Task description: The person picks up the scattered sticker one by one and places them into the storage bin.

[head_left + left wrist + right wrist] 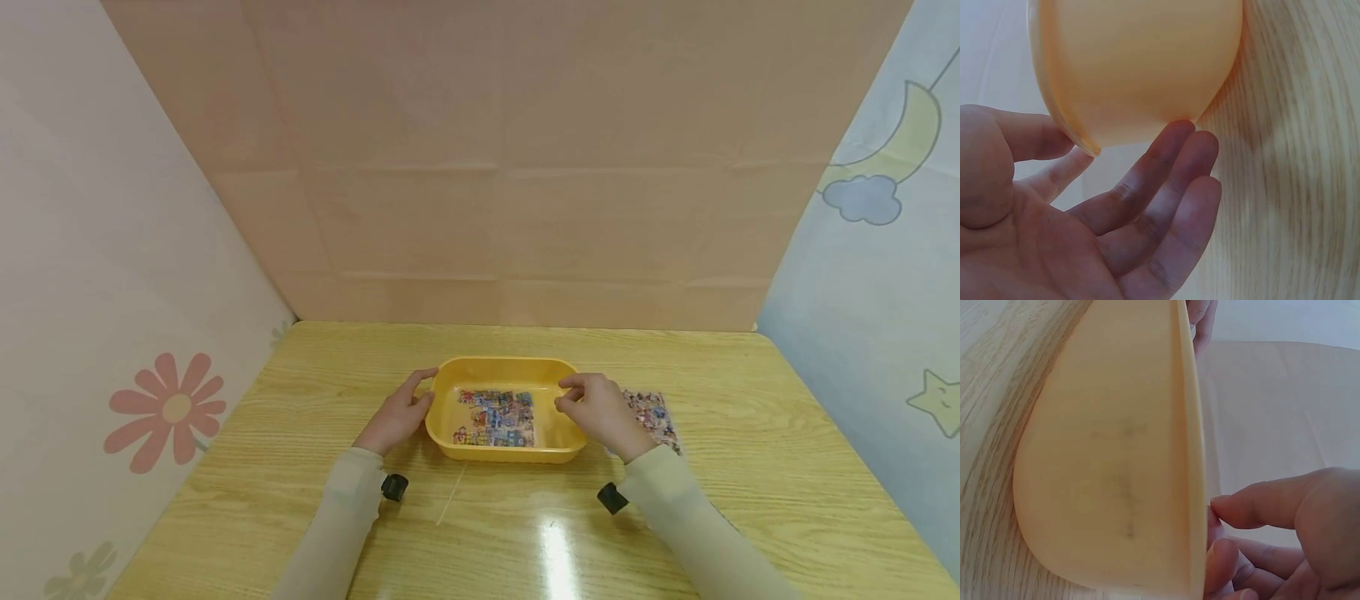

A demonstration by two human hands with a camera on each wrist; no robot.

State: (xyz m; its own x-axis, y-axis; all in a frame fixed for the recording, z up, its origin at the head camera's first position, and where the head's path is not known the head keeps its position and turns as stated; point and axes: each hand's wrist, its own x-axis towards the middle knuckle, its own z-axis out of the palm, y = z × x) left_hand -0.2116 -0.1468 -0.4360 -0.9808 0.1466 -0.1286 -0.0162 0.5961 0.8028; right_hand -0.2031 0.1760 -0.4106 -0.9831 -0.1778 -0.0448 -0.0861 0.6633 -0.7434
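On screen the yellow tub (553, 428) sits at twelve o'clock, likely light, stiff, best held by its rim (507, 454), my loose left hand (397, 417) touching nine, my narrow right hand (602, 412) at three, holding what I can't tell.

Yellow tray (510, 455) blocks sideways passage; free room above

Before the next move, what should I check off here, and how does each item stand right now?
1. Yellow basin resting on the wooden table: ok.
2. Left hand touching the basin's left end: ok.
3. Colourful printed sheet inside the basin: ok.
4. Right hand clear of the basin: not ok, fingers reach over its right rim.
5. Right fingertips empty: cannot tell.
6. Second printed sheet fully visible: not ok, partly hidden.
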